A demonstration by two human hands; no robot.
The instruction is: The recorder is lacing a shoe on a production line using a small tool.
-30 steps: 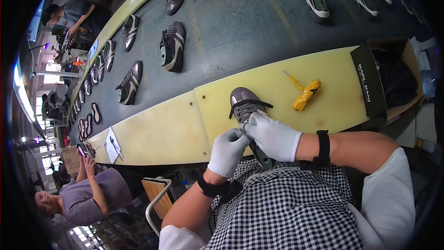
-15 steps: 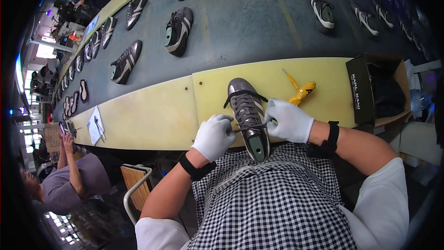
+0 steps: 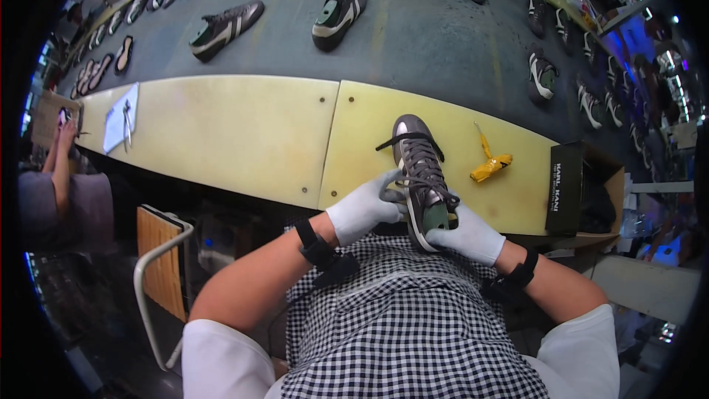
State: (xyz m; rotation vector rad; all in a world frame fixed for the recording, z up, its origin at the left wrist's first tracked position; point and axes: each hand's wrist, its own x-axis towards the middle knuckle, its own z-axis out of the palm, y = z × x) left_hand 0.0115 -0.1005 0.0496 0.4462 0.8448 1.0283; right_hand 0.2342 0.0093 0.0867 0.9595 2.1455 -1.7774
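A grey sneaker (image 3: pixel 419 155) with pale side stripes and a green insole lies on the near edge of the yellow board, toe pointing away. Its laces (image 3: pixel 428 185) are threaded up the front, with loose lengths bunched at the tongue. A separate-looking dark lace (image 3: pixel 405 140) crosses the toe end. My right hand (image 3: pixel 470 235), in a white glove, is closed round the heel and right collar. My left hand (image 3: pixel 369 205), also gloved, is at the shoe's left side, thumb and fingers apart and close to the laces; it grips nothing that I can see.
A yellow-wrapped tool (image 3: pixel 491 165) with a thin shaft lies right of the shoe, before a dark open box (image 3: pixel 565 188). Beyond the board, a grey surface (image 3: pixel 436 52) carries several similar sneakers. Paper (image 3: pixel 118 122) with scissors lies at left, near another person (image 3: pixel 63 192).
Both hands have let go of the lace ends they held stretched over the tongue. The right hand has moved down to the heel. My view has shifted and turned.
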